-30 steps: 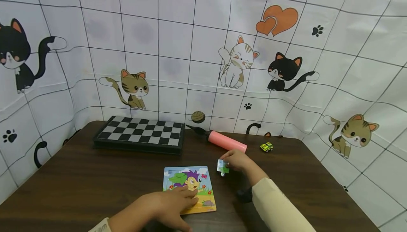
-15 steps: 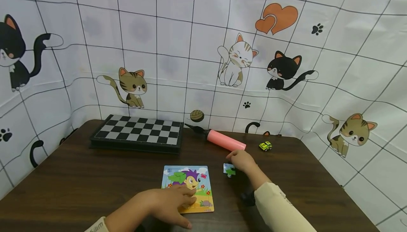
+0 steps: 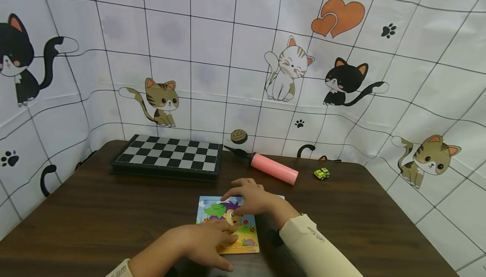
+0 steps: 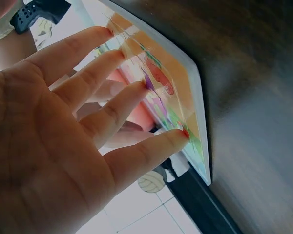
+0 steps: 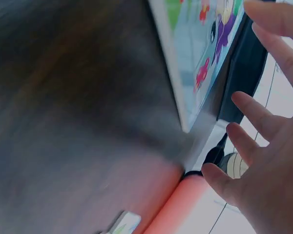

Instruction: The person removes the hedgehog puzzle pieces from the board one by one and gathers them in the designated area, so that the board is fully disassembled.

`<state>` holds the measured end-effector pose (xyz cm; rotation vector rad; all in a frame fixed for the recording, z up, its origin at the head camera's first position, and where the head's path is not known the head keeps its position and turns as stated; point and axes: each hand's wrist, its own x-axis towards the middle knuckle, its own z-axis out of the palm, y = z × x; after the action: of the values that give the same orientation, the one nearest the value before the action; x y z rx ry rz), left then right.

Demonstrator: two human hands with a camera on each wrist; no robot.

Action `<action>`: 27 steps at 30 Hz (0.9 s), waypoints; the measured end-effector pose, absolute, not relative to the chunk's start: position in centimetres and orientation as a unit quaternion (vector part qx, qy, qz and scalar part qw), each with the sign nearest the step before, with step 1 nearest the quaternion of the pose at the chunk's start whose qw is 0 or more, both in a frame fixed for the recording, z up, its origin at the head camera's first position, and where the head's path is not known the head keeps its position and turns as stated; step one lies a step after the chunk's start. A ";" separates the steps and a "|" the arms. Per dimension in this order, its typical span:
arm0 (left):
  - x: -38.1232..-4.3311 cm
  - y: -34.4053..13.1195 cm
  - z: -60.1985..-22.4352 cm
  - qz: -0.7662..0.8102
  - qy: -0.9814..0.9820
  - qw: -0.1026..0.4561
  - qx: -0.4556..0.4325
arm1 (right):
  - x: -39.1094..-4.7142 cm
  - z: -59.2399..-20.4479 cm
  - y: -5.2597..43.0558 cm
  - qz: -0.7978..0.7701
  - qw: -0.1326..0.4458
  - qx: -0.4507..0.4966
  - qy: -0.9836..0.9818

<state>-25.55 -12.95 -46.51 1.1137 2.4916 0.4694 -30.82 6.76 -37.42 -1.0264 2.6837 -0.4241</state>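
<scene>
A picture puzzle showing a purple-haired hedgehog under a green leaf lies flat on the table. My left hand is on its lower left part, and in the left wrist view the spread fingertips touch the picture. Over the puzzle's upper right part is my right hand, fingers apart and nothing held. In the right wrist view, the gap between those fingers and the puzzle shows. One loose puzzle piece lies on the table right of the puzzle, mostly hidden behind my right hand in the head view.
A black-and-white checkered board stands at the table's back left. Beside it lies a pink hand pump with a black nozzle, then a small yellow-green toy car. A cat-print sheet hangs behind the dark wooden table.
My right hand has let go of the loose puzzle piece, leaving it on the table, and has moved left over the puzzle. My left hand has stayed on the puzzle.
</scene>
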 end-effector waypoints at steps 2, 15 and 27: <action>-25.8 -13.0 -46.9 0.163 0.884 0.183 0.398 | -30.7 -37.3 6.2 -0.130 0.128 -0.357 0.916; -25.3 -12.8 -46.5 0.156 0.889 0.176 0.394 | -31.1 -36.3 3.9 -0.065 0.186 -0.323 0.926; -24.9 -12.8 -45.5 0.166 0.893 0.183 0.377 | -30.6 -35.7 3.4 -0.065 0.178 -0.316 0.929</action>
<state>-24.90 -12.77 -45.52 1.0649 2.5187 0.4683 -30.57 3.38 -35.72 -0.8948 2.6285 -0.1849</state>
